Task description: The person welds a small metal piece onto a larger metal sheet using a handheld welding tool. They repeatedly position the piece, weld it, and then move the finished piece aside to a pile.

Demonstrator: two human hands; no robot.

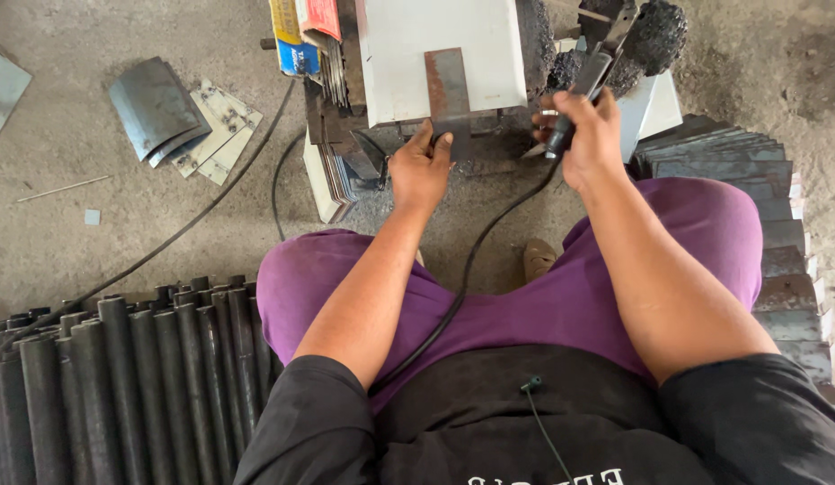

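head view | your left hand (420, 171) pinches the rusty flat steel strip (448, 90) lying on the white block (399, 54) | right hand (586, 135) wrapped tight round the black tool handle (574, 108), probably a welding holder | cable (462, 278) trails over your lap

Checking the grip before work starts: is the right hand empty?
No, the right hand is closed around a black tool handle with a cable running from it.
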